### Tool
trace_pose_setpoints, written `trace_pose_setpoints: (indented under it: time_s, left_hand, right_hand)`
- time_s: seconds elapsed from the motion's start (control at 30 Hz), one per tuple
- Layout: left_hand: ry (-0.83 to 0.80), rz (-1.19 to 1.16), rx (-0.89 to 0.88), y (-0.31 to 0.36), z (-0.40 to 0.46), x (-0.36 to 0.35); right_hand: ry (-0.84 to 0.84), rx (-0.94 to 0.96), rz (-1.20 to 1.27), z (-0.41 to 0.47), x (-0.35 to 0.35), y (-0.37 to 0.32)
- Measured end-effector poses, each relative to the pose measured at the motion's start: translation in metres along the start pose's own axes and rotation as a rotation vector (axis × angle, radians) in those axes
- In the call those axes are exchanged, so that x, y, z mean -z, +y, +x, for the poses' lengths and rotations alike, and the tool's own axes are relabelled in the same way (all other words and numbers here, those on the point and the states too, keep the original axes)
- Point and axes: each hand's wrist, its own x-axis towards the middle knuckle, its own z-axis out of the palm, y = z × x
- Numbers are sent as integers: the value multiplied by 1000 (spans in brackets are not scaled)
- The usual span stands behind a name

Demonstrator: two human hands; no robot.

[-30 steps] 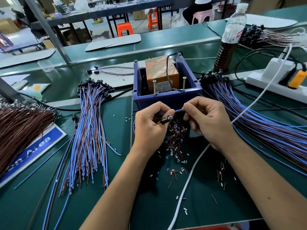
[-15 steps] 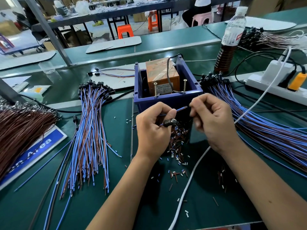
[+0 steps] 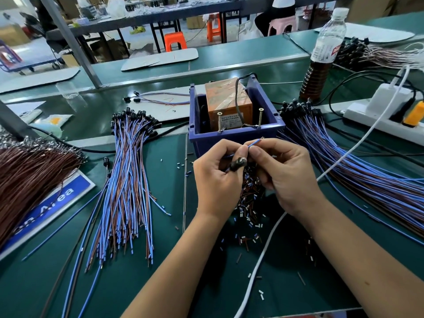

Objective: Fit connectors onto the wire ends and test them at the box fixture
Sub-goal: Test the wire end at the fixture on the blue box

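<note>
While the left hand [image 3: 218, 177] was held just below centre frame, a blue wire [image 3: 251, 144] was pinched between its thumb and forefinger, with a small black connector [image 3: 238, 163] seen against its fingers. The same wire was gripped by the curled fingers of the right hand [image 3: 284, 177], immediately to the right, the two hands touching at the fingertips. The bare wire end was pointed up-right toward the blue box fixture [image 3: 234, 136], directly above the hands; two upright screws [image 3: 219, 122] were noted at its near rim, with an orange block [image 3: 226, 97] inside. Cut insulation scraps [image 3: 249, 203] were scattered on the green mat [image 3: 160, 283] beneath the hands. Blue-brown wire bundles were recorded at left [image 3: 124, 180] and right [image 3: 367, 175] of frame. A bottle [image 3: 323, 56] stood at upper right.
</note>
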Motion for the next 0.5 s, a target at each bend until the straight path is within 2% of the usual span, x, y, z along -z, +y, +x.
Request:
trace_pose_setpoints:
  time_s: [0.1, 0.23, 0.33, 0.5]
  left_hand:
    - [36, 79, -61, 2, -2, -1]
    - [267, 201, -165, 5, 1, 3]
    - [396, 214, -156, 2, 5, 8]
    - [463, 155, -16, -1, 5, 10]
  right_hand:
    - [30, -10, 4, 1, 2, 0]
    - [44, 29, 63, 4, 9, -4]
    - [88, 64, 106, 8, 16, -7]
    - [343, 273, -298, 11, 23, -3]
